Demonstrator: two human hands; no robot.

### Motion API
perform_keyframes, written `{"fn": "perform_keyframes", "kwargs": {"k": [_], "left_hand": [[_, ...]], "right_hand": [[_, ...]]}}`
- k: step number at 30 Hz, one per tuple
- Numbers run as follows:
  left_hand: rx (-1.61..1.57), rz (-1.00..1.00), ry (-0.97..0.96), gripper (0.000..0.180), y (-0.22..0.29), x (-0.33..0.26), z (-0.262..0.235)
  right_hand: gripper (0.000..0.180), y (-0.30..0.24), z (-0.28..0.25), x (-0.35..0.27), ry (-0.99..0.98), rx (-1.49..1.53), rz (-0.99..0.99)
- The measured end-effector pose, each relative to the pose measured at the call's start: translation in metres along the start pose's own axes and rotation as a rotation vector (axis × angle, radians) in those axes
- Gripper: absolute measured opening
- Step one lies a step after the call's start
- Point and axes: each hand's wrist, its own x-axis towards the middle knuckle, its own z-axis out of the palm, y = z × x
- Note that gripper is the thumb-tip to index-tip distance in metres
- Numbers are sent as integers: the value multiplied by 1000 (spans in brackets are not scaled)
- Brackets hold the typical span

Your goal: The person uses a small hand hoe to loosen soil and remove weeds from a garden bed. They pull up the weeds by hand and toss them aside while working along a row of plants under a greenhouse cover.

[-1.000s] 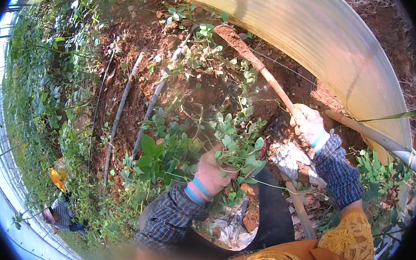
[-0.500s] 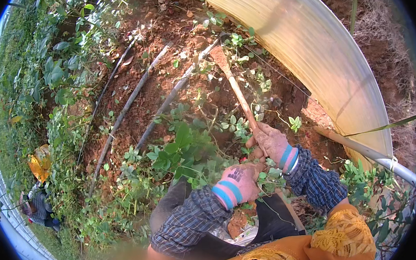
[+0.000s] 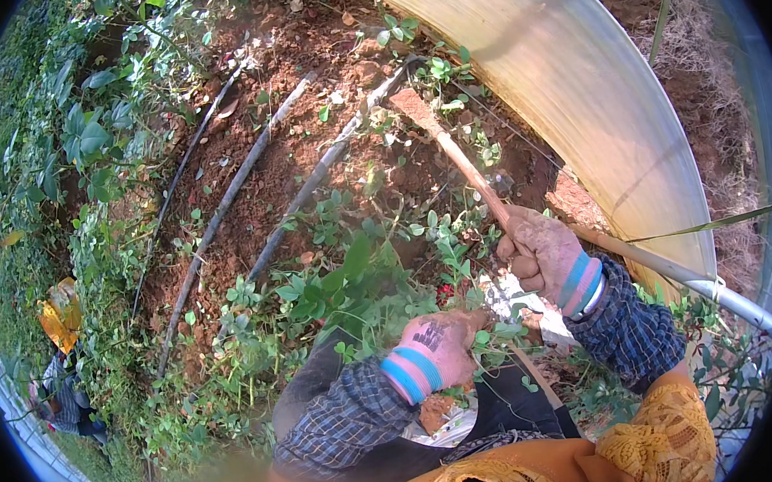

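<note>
At the lower edge of the frame, an orange garment (image 3: 531,470) with lace trim lies nearest, with dark trousers (image 3: 521,402) just above it. From the lower centre a plaid sleeve (image 3: 345,416) leads to the left hand (image 3: 433,351), gloved in pink with blue-striped cuffs; its fingers are mostly hidden, so I cannot tell whether they are closed, though thin green stems (image 3: 496,346) lie right beside them. Right of centre, the similarly gloved right hand (image 3: 546,256) has its fingers wrapped around the wooden handle of a soil-caked hand tool (image 3: 459,155), which slants toward the upper centre, its flat head near the end of a grey pipe (image 3: 324,166). Leafy plants (image 3: 335,286) stand just beyond the left hand, and a second grey pipe (image 3: 227,199) lies left of the first on reddish soil (image 3: 305,129). A curved translucent sheet (image 3: 562,59) sweeps across the upper right. Farther off at the left, another person (image 3: 70,393) is among dense greenery (image 3: 101,254), near a yellow object (image 3: 61,316).
</note>
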Motion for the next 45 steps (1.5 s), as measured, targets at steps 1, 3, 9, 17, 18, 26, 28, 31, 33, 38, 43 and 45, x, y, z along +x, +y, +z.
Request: {"fn": "perform_keyframes", "kwargs": {"k": [1,3,9,17,18,26,28,31,33,38,43,45], "left_hand": [[-5,22,12,51,1,0,-1],[23,36,28,51,1,-1,-4],[-3,-12,93,52,-14,-10,-19],[-64,-82,59,54,-36,-9,-14],[-55,-97,35,53,-36,-5,-11],[-54,-118,128,47,-11,19,-19],[-59,-124,171,47,-8,23,-24],[-67,-166,158,45,-5,30,-25],[-49,-118,161,43,-5,35,-23],[-1,-130,196,43,-8,41,-18],[-31,-211,145,45,-4,36,-14],[-9,-170,183,44,-1,34,-14]], "right_hand": [[40,0,-1,4,9,-29,-10],[38,-7,1,38,-88,31,-50],[28,81,-18,111,168,-427,-255],[36,71,-42,280,-110,176,-189],[36,59,-37,291,-131,88,-179],[21,58,-29,229,-135,72,-259],[25,92,-50,185,107,-478,-244],[34,121,-50,144,-32,15,-149],[36,126,-28,132,-108,201,-228],[33,73,32,180,98,211,-172],[26,61,38,216,0,315,-317],[30,95,27,189,-99,385,-49]]}}
